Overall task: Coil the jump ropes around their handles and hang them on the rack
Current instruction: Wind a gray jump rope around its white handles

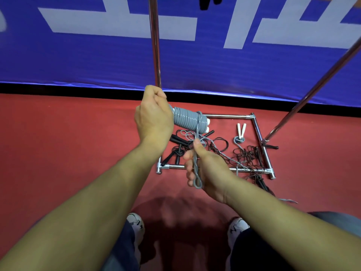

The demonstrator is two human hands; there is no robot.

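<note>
Red floor — left hand (pixel 154 116) grips coiled rope (pixel 188 120), right hand (pixel 205 169) pinches loop (pixel 197 178)

Loose jump ropes (pixel 213 149) lie on the floor (pixel 78 133) inside the rack base (pixel 261 141).

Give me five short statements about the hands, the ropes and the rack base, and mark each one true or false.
1. The left hand grips one end of the pair of handles wound with grey rope. True.
2. The right hand is empty. False: it pinches the grey rope's doubled loose end.
3. The grey coil hangs on the rack. False: it is in the hands, above the floor.
4. Black-handled ropes lie tangled inside the rack base. True.
5. A second white-handled rope lies on the red floor. True.
</note>
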